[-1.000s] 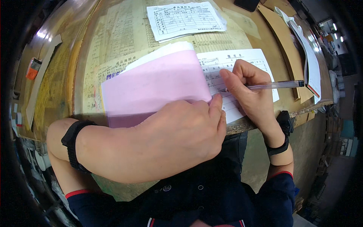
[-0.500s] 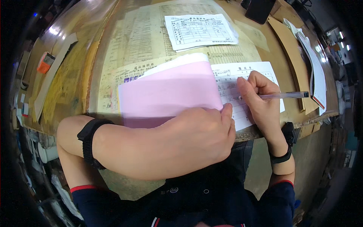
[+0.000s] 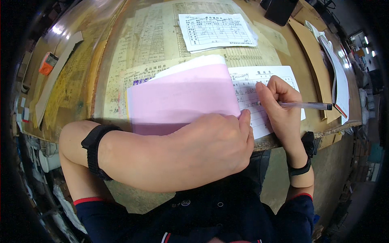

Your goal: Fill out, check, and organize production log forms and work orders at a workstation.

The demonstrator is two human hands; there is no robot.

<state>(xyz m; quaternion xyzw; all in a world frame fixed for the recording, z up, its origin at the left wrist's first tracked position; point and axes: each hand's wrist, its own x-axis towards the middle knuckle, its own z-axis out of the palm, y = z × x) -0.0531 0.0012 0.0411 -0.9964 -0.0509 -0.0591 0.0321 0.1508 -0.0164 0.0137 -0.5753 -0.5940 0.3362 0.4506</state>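
My right hand (image 3: 281,107) grips a slim pen (image 3: 306,105), its tip on a white printed form (image 3: 259,115) with rows of handwriting. Folded back to the left of the form are pink sheets (image 3: 182,95), with white sheets under them. My left forearm crosses the near part of the pink sheets. My left hand (image 3: 225,139) is closed at the lower right corner of this form pad, fingers bent downward over the form's left edge; most of its fingertips are hidden.
Another stack of filled-in forms (image 3: 219,32) lies farther back. An orange tape measure (image 3: 48,63) and a cardboard strip (image 3: 56,75) lie on the left. Cardboard (image 3: 314,67), a paper pad (image 3: 336,79) and a dark upright object (image 3: 279,11) are on the right.
The pen tip has shifted slightly right along the row, and a few more handwritten marks show there. My left hand stays in place on the pad.
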